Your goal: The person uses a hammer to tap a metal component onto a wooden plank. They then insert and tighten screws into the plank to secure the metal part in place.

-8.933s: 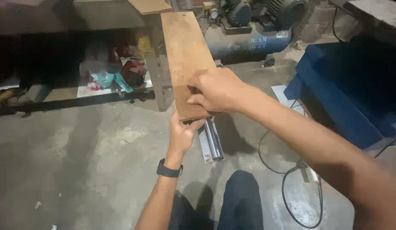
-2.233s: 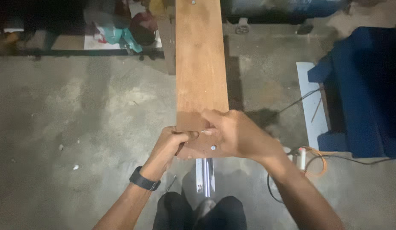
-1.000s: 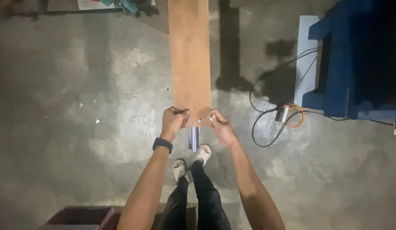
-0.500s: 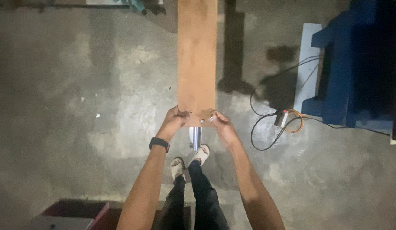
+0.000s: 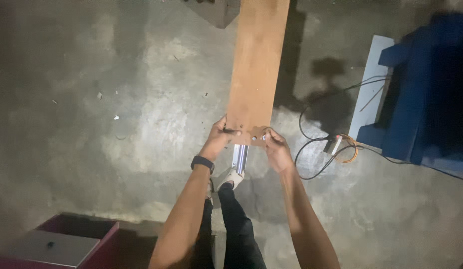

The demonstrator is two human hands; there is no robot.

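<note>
A long brown wooden board (image 5: 257, 65) stretches away from me over the concrete floor. My left hand (image 5: 219, 138) grips its near left corner; a dark watch sits on that wrist. My right hand (image 5: 277, 148) grips the near right corner, beside two small metal fasteners (image 5: 259, 137) in the wood. A shiny metal tube (image 5: 239, 157) shows just below the board's near end, between my hands. My legs and a light shoe (image 5: 231, 178) are under my arms.
A blue machine (image 5: 421, 94) stands at the right on a pale sheet. Black cables and an orange coil (image 5: 341, 149) lie on the floor near it. A dark red box (image 5: 67, 239) with a grey top sits at the lower left.
Both hands went from overlapping on the board's end to gripping its two near corners. The view has tilted down and come closer since half a second ago.
</note>
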